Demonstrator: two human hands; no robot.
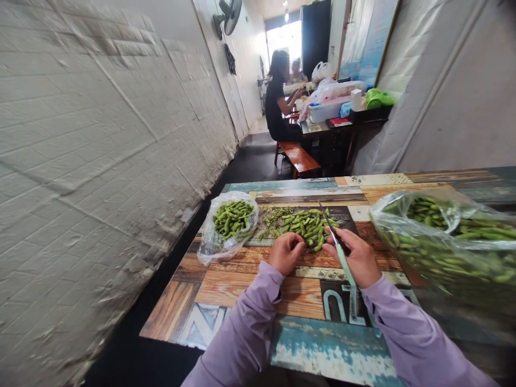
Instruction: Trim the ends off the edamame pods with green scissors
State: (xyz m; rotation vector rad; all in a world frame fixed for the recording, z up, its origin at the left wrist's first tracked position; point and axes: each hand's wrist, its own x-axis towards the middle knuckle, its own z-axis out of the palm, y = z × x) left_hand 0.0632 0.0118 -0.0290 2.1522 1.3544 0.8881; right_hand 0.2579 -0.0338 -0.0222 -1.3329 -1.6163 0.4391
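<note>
My right hand is closed around a slim cutting tool with a pale green handle and a narrow dark blade pointing up and away; seen edge-on, it could be a knife or scissors. Close to its left, my left hand is curled with thumb and fingers together; whatever they may hold is hidden. Just beyond both hands lies a loose pile of green soybean pods, with small trimmings along its left side. Some pods touch or nearly touch my right fingertips.
An open clear plastic bag of pods stands left on the patchwork-patterned table. A larger bag full of pods is at the right. Beyond, a person sits on a wooden bench beside a loaded table. A white wall runs along the left.
</note>
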